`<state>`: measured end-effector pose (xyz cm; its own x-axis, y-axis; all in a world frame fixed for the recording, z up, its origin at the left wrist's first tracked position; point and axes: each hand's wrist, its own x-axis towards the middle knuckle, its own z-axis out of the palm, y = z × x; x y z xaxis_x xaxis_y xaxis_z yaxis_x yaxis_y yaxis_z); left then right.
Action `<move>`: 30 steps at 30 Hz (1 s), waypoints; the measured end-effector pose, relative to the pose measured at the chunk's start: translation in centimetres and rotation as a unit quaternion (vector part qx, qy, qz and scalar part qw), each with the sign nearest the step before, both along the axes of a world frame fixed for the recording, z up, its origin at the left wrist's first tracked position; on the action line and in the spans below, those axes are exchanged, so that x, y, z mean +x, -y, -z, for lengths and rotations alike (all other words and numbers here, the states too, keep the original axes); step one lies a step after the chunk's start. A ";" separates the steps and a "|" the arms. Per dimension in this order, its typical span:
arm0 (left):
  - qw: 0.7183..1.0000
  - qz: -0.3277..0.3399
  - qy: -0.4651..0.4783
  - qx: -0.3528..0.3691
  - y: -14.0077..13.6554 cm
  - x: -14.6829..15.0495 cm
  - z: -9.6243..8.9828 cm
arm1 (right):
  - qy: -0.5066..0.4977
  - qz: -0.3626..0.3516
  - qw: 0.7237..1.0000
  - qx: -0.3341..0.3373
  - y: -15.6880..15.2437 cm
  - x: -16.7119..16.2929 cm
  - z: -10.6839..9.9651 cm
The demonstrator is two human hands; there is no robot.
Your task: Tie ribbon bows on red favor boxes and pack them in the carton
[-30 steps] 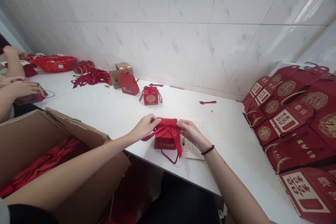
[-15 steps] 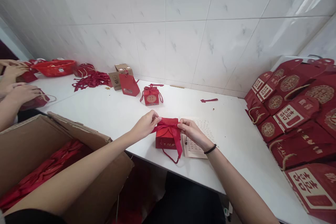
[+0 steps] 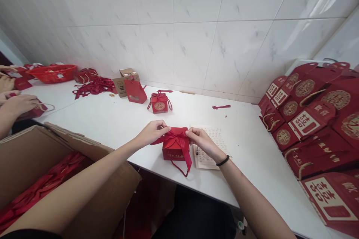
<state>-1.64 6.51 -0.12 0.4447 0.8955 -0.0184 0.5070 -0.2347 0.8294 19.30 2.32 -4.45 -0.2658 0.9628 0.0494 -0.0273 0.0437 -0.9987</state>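
A small red gift box (image 3: 171, 152) stands on the white table in front of me. Its top carries a red ribbon (image 3: 186, 157) tied in a bow, one tail hanging down the front. At the bow's left side my left hand (image 3: 153, 133) pinches the ribbon between thumb and forefinger. My right hand (image 3: 199, 140), with a black band at the wrist, pinches the ribbon on the right side. A twisted red cord (image 3: 179, 168) loops out below the box's front edge. Partly under my right hand lies a handwritten sheet or notebook (image 3: 206, 161).
Behind stands another red box (image 3: 159, 103) with cord handles, near a red bag-shaped box (image 3: 135, 91) and loose ribbons (image 3: 94, 86). Stacked red boxes (image 3: 311, 119) line the right. A carton (image 3: 81, 138) of red ribbon is at left, near another person's hands (image 3: 21, 105).
Both hands keep their pinch on the ribbon while the bow looks slightly tighter. The whole view has shifted a little. Farther left, another person's hands have moved slightly.
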 end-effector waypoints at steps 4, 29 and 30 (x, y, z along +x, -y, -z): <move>0.997 -0.003 -0.066 0.042 0.2 0.1 0.1 | -0.025 0.004 0.999 -0.023 0.1 -0.3 0.0; 0.935 0.046 -0.182 0.302 1.1 0.9 -0.4 | 0.366 0.219 0.904 -0.031 -1.4 3.8 1.3; 0.927 0.107 -0.203 0.296 1.2 1.0 -0.5 | 0.402 0.222 0.888 -0.033 -1.3 3.9 1.5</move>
<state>-0.61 5.27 0.35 0.6770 0.6946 0.2431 0.6389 -0.7187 0.2744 23.17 3.59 -5.99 0.2160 0.9754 -0.0441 0.7015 -0.1865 -0.6879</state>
